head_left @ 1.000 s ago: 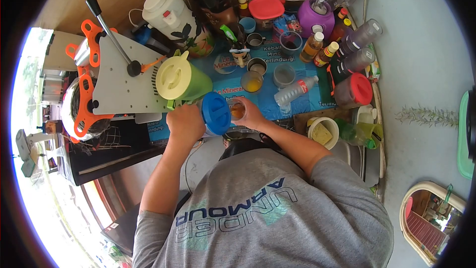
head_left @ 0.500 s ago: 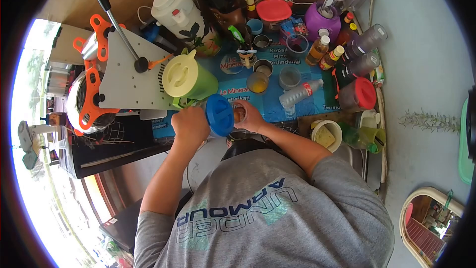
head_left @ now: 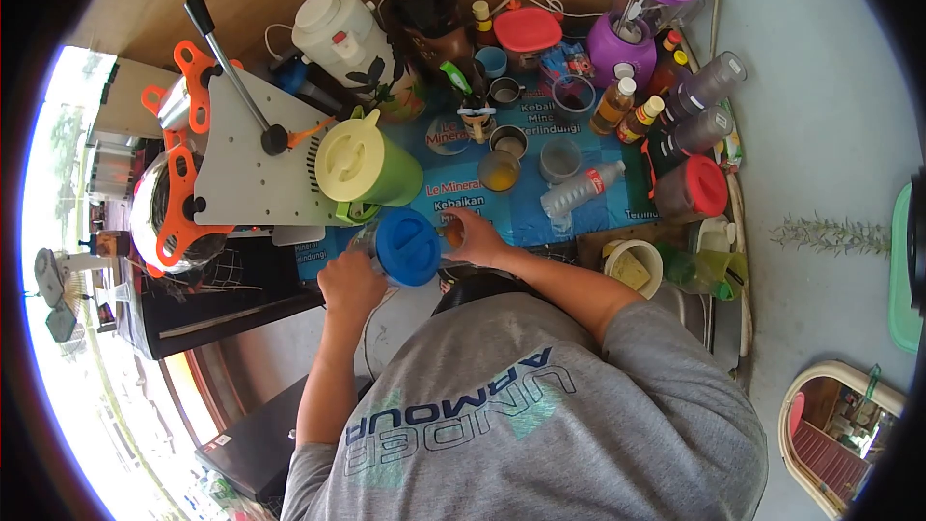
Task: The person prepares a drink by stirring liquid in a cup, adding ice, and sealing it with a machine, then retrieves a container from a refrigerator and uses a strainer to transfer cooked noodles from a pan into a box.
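My left hand is closed at the side of a clear pitcher with a blue lid, where its handle appears to be. The lid faces up toward me. My right hand is wrapped round a cup with something brownish in it, just right of the pitcher. Most of the cup is hidden by my fingers. Behind my left hand stands a green pitcher with a pale yellow lid. Beyond my right hand are a glass with yellow liquid, a clear cup and a plastic bottle lying on its side.
A metal stand with a lever and orange brackets is at the left. Bottles, a purple blender and a red-lidded jar stand at the right. A white tub sits near my right forearm.
The blue-lidded pitcher has moved left and toward me, away from the cup, and its lid is turned more upward. My left hand moved with it. My right hand still holds the cup.
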The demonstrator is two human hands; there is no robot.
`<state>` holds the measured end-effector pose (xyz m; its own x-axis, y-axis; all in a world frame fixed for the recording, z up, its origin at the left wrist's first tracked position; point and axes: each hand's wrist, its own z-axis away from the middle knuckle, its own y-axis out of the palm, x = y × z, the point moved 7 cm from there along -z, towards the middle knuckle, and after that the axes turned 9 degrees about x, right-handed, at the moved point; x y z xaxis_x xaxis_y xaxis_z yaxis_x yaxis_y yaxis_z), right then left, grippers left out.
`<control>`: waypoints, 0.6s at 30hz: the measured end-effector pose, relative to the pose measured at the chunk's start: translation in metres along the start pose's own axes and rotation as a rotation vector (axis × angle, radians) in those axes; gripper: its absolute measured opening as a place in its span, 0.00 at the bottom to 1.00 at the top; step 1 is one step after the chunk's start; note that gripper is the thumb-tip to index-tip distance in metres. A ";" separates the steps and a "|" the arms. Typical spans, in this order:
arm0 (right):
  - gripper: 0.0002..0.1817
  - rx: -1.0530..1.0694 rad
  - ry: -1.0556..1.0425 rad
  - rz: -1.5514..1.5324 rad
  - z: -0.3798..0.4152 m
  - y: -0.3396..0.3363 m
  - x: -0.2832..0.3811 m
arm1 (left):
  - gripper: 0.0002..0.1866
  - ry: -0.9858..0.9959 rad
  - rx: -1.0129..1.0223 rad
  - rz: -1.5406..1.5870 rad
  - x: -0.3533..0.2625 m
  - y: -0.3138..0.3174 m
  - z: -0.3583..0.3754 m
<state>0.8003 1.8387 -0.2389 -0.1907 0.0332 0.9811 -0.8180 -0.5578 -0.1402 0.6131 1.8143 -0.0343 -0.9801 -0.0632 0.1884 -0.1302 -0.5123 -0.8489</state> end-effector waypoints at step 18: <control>0.46 -0.171 -0.093 -0.134 0.043 -0.056 0.010 | 0.15 0.185 0.251 1.056 0.008 0.220 -0.080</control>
<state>0.8670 1.8347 -0.2160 -0.0303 0.0164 0.9994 -0.9143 -0.4044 -0.0211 0.5649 1.7695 -0.2585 -0.5904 -0.4534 -0.6677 0.8002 -0.4368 -0.4110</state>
